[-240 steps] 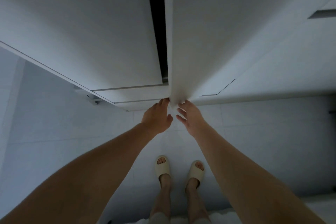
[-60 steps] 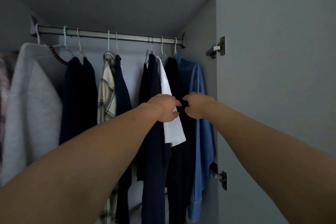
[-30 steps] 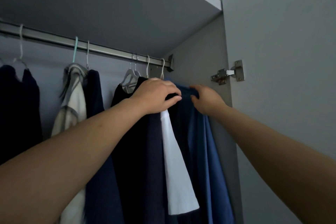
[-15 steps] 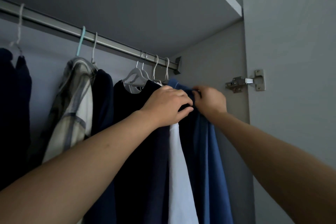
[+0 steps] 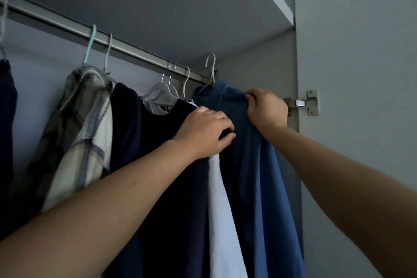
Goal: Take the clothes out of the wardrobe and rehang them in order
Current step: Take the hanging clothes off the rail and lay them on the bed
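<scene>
While right hand [image 5: 266,108] pinches shoulder of blue denim jacket [image 5: 259,165], its white hanger hook [image 5: 211,67] sits lifted above wardrobe rail [image 5: 135,53]. Left hand [image 5: 203,133] grips dark garment [image 5: 176,176] beside white shirt [image 5: 222,210], fingers curled. Jacket rightmost, near hinge [image 5: 302,102].

No writing, label, brand or number is to be read anywhere: nothing legible is shown on the clothes or cupboard.
</scene>
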